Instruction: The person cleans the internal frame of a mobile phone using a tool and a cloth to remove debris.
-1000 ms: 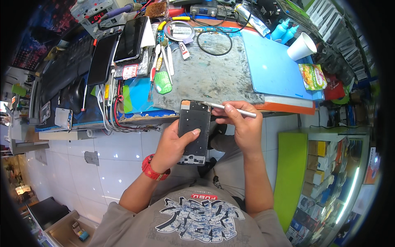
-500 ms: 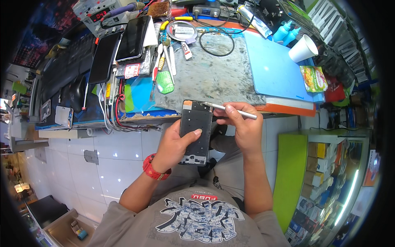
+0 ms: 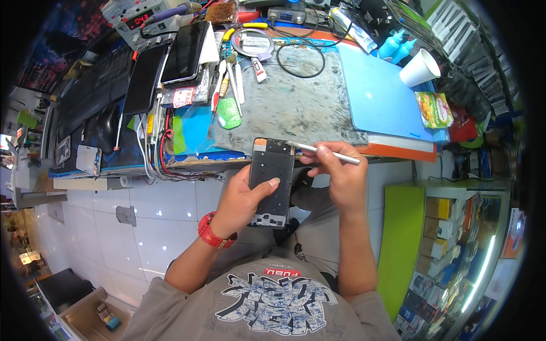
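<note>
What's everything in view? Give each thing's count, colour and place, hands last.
phone frame: one, black, in left hand
slim tool: one, silver, in right hand
mat: one, grey, beyond both hands
board: one, light blue, right of mat
paper cup: one, white, at board's right
packet: one, green and yellow, nearer than paper cup
bottles: two, light blue, beyond board
large phones: two, black, left of mat
cable loop: one, black, across mat's far end
panel: one, green, lower right
watch: one, red, on left wrist
shirt: one, grey, bottom centre
small tools and clutter: too crowded to count, mixed colours, around mat
left hand: one, bare, gripping phone frame
right hand: one, bare, gripping slim tool
</note>
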{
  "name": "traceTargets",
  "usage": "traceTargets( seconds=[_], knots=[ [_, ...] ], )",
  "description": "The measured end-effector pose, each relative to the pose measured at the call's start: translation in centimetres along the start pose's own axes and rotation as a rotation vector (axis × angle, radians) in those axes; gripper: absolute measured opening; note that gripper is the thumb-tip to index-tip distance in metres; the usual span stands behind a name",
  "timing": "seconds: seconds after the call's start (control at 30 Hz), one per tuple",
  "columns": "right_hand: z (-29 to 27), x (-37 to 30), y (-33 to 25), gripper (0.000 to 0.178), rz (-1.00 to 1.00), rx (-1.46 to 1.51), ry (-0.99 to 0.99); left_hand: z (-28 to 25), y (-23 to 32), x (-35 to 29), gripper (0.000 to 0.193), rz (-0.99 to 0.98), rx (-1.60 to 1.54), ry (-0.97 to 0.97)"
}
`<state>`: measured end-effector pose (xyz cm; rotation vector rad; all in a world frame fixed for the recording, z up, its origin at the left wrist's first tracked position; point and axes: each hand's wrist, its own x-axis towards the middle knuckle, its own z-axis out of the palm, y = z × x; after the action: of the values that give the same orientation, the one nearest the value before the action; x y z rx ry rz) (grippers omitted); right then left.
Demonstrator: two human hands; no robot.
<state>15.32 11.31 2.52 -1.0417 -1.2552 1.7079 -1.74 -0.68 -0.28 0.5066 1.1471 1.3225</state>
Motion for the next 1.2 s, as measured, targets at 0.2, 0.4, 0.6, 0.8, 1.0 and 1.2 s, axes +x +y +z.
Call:
traceTargets(
  seconds=[0.2, 0.4, 0.6, 0.8, 1.0, 1.2],
  knots=[
    [-0.7, 0.0, 0.1, 0.021, -0.007, -0.006, -0.002, 0.1, 0.1, -0.1, 0.026, -0.008, -0.032, 0.001],
    [0.3, -0.1, 0.1, 0.021, -0.023, -0.01, -0.006, 0.1, 0.2, -0.1, 0.026, -0.01, -0.022, 0.009],
    [0.4, -0.1, 0.2, 0.021, -0.03, -0.006, -0.008, 0.1, 0.1, 0.0, 0.028, -0.013, -0.021, 0.0],
    [-1.3, -0.1, -0.1, 0.021, -0.027, -0.042, 0.009, -0.1, -0.1, 0.0, 0.03, -0.021, -0.043, -0.009],
    [0.9, -1.0, 0.7, 0.02, -0.114, -0.093, -0.007, -0.4, -0.4, 0.0, 0.033, -0.01, -0.057, -0.022],
    [1.1, -1.2, 1.9, 0.019, -0.179, -0.12, 0.017, -0.1, -0.4, 0.1, 0.032, 0.018, -0.047, -0.027]
  ],
)
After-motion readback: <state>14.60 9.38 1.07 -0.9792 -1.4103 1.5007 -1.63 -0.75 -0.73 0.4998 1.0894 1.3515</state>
